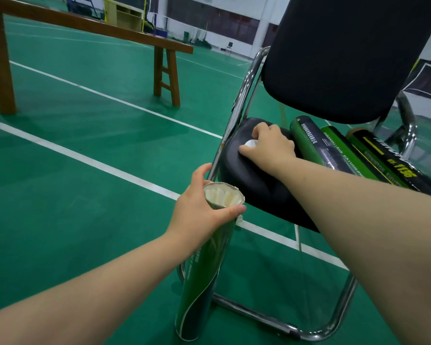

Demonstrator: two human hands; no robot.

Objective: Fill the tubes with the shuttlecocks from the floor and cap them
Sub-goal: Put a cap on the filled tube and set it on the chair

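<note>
Two bare hands in view, over a green court floor (60, 150) crossed by white lines. Far left, a long wooden bench (85, 26), well apart from everything else. Nearer the middle, left hand (199, 210) wrapped around the top of an open tube (204, 282), fingers (237, 210) curled around the rim, thumb on the far side. Tube standing on the floor, tilted, lower end just beside the chrome base of the chair (334, 66). White feathers of shuttlecocks (224, 197) visible inside the mouth, close to the rim; no cap on it. To the right, right hand (271, 143) resting on the front left corner of the black chair seat, fingers bent down and closed over a small white cap (250, 143), mostly hidden beneath the palm. Further right on the same seat, three more tubes (334, 150) lying side by side, green and black, touching one another, just beside the right wrist. Black chair back leaning above them
</note>
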